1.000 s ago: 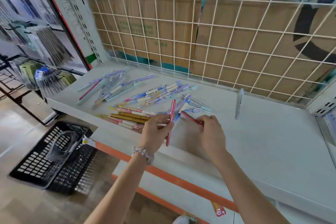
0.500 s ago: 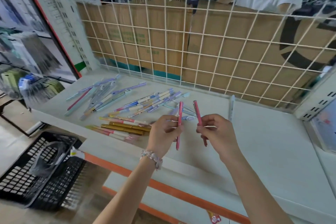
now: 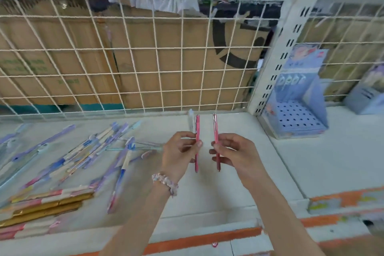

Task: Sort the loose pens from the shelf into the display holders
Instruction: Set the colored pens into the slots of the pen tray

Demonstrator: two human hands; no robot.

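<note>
My left hand point(image 3: 179, 154) pinches a pink pen point(image 3: 197, 131) upright above the white shelf point(image 3: 239, 176). Beside it my right hand point(image 3: 234, 153) pinches a second pink pen point(image 3: 215, 129), also upright and close to parallel with the first; the two pens stay apart. A pile of loose pens point(image 3: 83, 156), purple, blue, pink and gold, lies spread over the left half of the shelf. One pale pen point(image 3: 190, 119) lies behind my hands. A blue display holder point(image 3: 297, 114) with a perforated top stands on the neighbouring shelf at the right.
A white wire grid point(image 3: 145, 58) backs the shelf, with cardboard boxes behind it. A slotted upright post point(image 3: 276, 64) divides the two shelf bays. A second bluish holder point(image 3: 367, 97) sits at the far right. An orange strip point(image 3: 199, 239) runs along the shelf front.
Both hands lifted their pink pens off the shelf and raised them upright side by side. My view swung right, bringing the blue display holder into sight.
</note>
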